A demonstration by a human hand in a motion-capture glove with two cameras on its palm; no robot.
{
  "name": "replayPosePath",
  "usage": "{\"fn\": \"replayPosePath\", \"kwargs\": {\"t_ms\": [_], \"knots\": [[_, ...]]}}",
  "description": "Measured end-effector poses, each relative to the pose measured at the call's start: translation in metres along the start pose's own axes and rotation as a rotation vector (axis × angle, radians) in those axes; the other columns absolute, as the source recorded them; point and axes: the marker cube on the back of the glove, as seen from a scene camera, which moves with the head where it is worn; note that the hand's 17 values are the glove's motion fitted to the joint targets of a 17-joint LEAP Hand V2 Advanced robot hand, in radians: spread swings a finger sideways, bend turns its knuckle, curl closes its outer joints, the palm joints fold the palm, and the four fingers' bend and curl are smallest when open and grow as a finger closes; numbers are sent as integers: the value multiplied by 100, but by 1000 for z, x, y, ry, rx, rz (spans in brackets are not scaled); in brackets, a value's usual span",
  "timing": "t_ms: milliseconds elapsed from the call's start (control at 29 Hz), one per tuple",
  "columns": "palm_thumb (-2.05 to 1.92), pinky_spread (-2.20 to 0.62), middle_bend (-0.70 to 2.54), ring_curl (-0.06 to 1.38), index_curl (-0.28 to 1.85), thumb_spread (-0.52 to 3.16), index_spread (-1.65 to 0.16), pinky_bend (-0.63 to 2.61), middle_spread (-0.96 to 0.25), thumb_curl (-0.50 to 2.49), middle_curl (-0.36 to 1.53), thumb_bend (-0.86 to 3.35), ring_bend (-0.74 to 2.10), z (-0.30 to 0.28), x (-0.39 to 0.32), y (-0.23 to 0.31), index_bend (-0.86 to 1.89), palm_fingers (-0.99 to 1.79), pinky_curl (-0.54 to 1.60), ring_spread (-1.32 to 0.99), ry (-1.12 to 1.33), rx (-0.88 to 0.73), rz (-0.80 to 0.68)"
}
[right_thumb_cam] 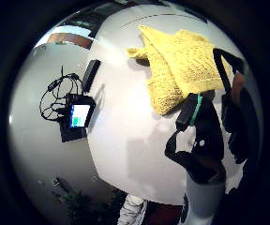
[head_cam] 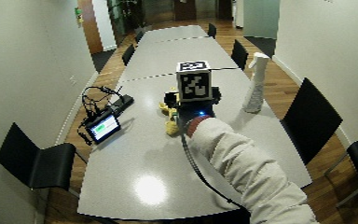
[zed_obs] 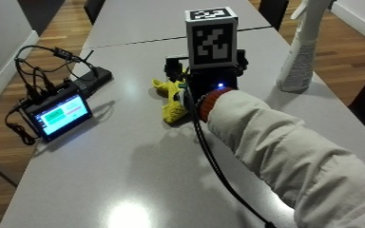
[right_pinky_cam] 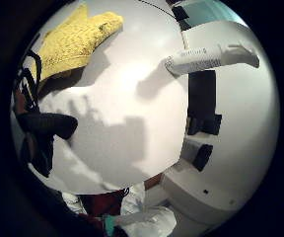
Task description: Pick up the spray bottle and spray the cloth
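Note:
A yellow knitted cloth (zed_obs: 170,107) lies crumpled on the grey table (zed_obs: 132,161), near its middle. My gloved right hand (zed_obs: 203,81) hovers right over the cloth and hides most of it in the outside view. Both palm views show the cloth (right_pinky_cam: 74,42) (right_thumb_cam: 182,70) beside the black fingers (right_pinky_cam: 48,124), which hang relaxed and hold nothing. A white spray bottle (zed_obs: 298,51) stands upright to the right of the hand, near the table's right edge, apart from it. In the little finger side view the bottle (right_pinky_cam: 206,57) is well off from the palm.
A small lit screen (zed_obs: 56,114) with tangled black cables stands at the table's left edge, with a black box (zed_obs: 94,78) behind it. Black chairs (head_cam: 312,119) line the right side. The near half of the table top is bare.

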Motion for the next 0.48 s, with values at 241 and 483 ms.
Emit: {"fn": "replayPosePath", "kwargs": {"t_ms": [241,483], "knots": [[64,-19,63,27,19,66,-13,80,-6,21,22,43,72,-1,1,-1,26,148,27,-10,18,0,0],[66,-23,70,36,28,88,-15,86,-7,27,31,42,77,0,-1,4,30,139,36,-12,14,-7,-22]]}}
